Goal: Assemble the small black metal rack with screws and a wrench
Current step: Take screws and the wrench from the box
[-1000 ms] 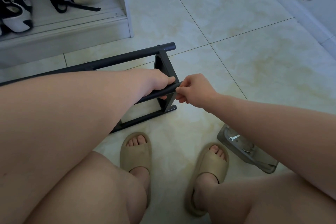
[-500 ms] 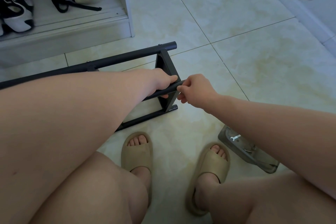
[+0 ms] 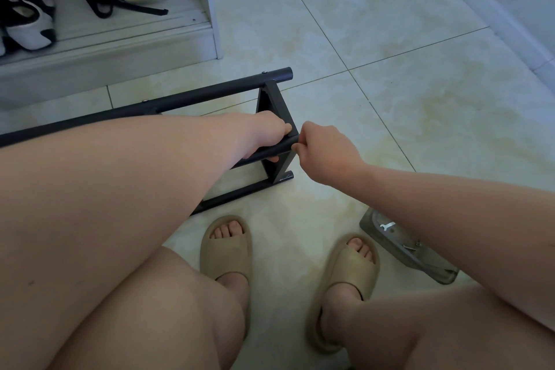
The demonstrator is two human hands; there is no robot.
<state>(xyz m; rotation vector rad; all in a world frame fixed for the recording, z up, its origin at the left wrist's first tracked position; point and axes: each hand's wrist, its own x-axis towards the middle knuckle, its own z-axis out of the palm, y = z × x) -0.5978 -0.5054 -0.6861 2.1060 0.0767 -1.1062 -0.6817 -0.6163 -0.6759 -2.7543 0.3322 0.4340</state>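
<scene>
Pale tiled floor [image 3: 390, 99]: over 1 s the left hand [image 3: 264, 132] still grips a bar of the small black metal rack [image 3: 180, 97]; the right hand [image 3: 326, 153] pinches its end, probably still hand-threading a screw.

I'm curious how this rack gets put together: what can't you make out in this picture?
Head view, what the right hand pinches at the end of the tube: its own fingers hide it.
Head view, left end of the rack: the left forearm and the picture edge cut it off.
Head view, small parts in the tray beside the wrench: too small, partly under the right forearm.
</scene>
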